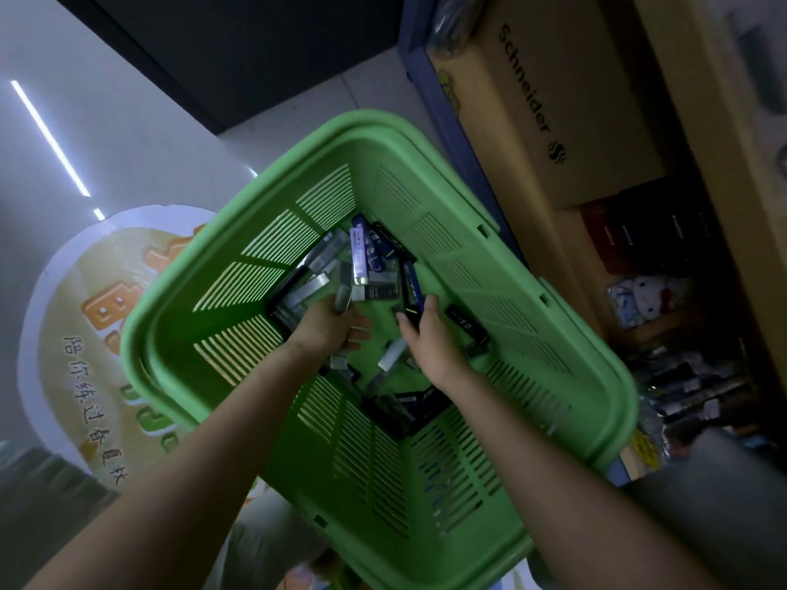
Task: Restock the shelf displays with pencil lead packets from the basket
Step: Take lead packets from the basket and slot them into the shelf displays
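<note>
A green slatted plastic basket fills the middle of the view, with several small pencil lead packets in black, grey, blue and pale purple scattered on its floor. Both my arms reach down into it. My left hand has its fingers curled round a few grey and black packets at the left of the pile. My right hand pinches a dark blue packet between thumb and fingers. A black packet lies just right of that hand.
To the right stands a shelf unit with a brown Schneider carton, dark red and black boxes, a plush toy pack and small stationery packs lower down. A round floor sticker lies left of the basket.
</note>
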